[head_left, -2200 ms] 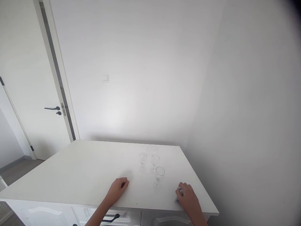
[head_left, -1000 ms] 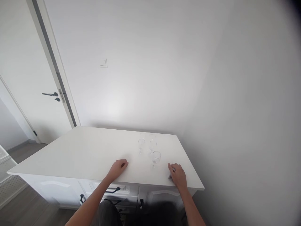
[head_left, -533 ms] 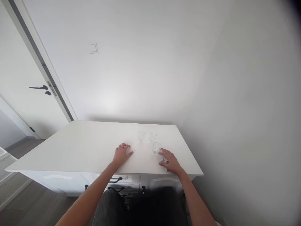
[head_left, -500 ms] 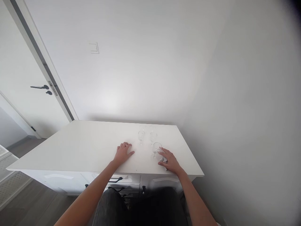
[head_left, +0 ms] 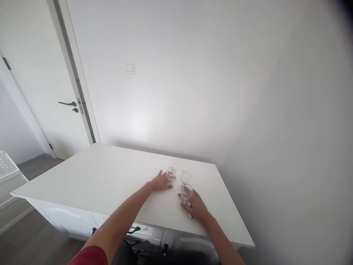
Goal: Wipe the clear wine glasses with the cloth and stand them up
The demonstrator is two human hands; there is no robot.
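Note:
Small clear stemmed glasses stand upright at the right half of the white cabinet top. My left hand is at the left glass, fingers apart, some behind its bowl and the thumb in front of the stem; firm contact cannot be made out. My right hand has a crumpled white cloth under its curled fingers. Right in front of those fingers stands the nearest glass, whose stem they seem to touch. Another glass stands just behind it. A faint rim shows farther back.
The white cabinet top runs along the wall. Drawers with dark handles are below its front edge. A white door is at the left, and a white perforated rack stands at the left edge.
My left hand has moved right and away from me, from bare cabinet top to the left glass. My right hand stays by the nearest glass with the cloth. The view has shifted and tilted.

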